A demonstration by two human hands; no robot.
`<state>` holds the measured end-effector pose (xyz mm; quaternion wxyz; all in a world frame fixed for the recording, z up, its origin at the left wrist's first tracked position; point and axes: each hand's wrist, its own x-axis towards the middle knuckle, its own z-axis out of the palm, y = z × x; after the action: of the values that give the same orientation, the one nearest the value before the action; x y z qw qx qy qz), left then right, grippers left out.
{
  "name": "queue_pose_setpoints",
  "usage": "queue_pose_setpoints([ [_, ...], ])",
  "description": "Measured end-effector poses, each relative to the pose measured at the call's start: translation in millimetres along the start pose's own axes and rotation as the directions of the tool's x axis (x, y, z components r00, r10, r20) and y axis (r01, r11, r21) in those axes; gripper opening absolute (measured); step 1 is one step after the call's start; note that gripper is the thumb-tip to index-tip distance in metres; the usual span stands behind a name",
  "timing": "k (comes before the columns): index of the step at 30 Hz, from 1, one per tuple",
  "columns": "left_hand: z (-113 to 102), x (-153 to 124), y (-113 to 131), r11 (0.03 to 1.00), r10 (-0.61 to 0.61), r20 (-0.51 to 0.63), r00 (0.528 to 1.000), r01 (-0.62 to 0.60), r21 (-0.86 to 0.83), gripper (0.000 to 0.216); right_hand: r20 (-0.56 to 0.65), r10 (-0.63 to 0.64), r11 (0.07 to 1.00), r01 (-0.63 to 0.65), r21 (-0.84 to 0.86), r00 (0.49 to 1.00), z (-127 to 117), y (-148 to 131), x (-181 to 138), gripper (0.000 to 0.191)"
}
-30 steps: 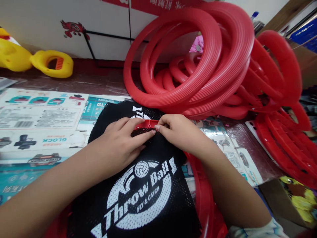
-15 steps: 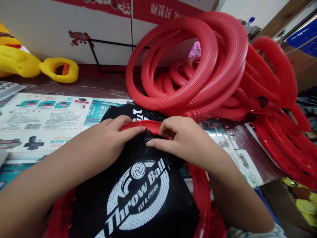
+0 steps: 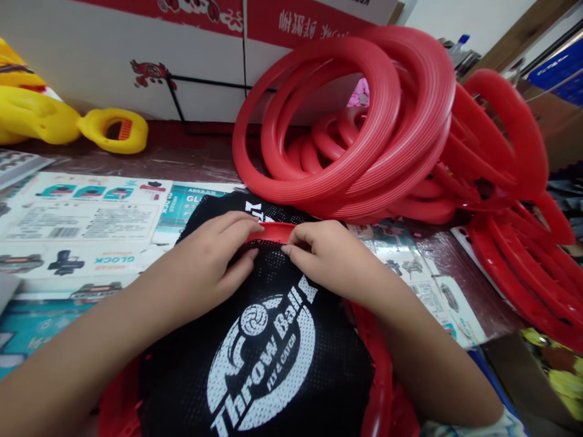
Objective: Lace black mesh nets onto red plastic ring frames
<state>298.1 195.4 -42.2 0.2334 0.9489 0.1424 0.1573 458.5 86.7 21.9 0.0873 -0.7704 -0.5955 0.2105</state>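
A black mesh net (image 3: 182, 376) printed in white with "Throw Ball FLY & CATCH" lies over a red plastic ring (image 3: 380, 388). The ring's far rim (image 3: 276, 232) shows between my hands, and part of the net extends beyond it. My left hand (image 3: 223, 255) is closed at the rim, fingers over its top and thumb on the mesh. Opposite it, my right hand (image 3: 321, 255) pinches the net's edge against the rim with curled fingers and thumb. The ring's near side is largely covered by the net.
Several red rings (image 3: 319, 188) are heaped just beyond my hands, and red ring parts (image 3: 523, 261) lie to the right. Printed cardboard (image 3: 91, 212) covers the table. Yellow plastic pieces (image 3: 113, 130) lie back left before a white carton (image 3: 104, 60). An open box (image 3: 523, 376) stands lower right.
My left thumb has drawn back left along the net's edge, and my right fingers have shifted slightly inward. The mesh edge now lies along the rim, and the printed logo has moved slightly right.
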Motion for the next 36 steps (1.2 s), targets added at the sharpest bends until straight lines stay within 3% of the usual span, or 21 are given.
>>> queue_pose_setpoints([
  [4, 9, -1, 4, 0.997, 0.065, -0.025, 0.998, -0.064, 0.047, 0.03, -0.037, 0.047, 0.998, -0.045, 0.047, 0.998, 3, 2, 4, 0.018],
  [9, 12, -1, 4, 0.98, 0.141, -0.039, 0.989, -0.134, 0.15, 0.03, -0.109, 0.073, 0.997, -0.074, -0.006, 0.991, 7, 1, 7, 0.018],
  [16, 13, 0, 1, 0.973, 0.171, -0.034, 0.985, -0.164, 0.163, 0.032, -0.154, 0.065, 0.995, -0.075, -0.063, 0.986, 12, 7, 13, 0.018],
  [30, 15, -1, 3, 0.967, 0.165, -0.037, 0.986, -0.154, 0.205, 0.034, -0.139, 0.077, 0.995, -0.085, -0.052, 0.987, 10, 10, 15, 0.017],
  [36, 16, -1, -3, 0.958, 0.185, -0.023, 0.982, -0.175, 0.228, 0.035, -0.066, 0.077, 0.996, -0.081, -0.047, 0.995, 4, 10, 13, 0.018],
])
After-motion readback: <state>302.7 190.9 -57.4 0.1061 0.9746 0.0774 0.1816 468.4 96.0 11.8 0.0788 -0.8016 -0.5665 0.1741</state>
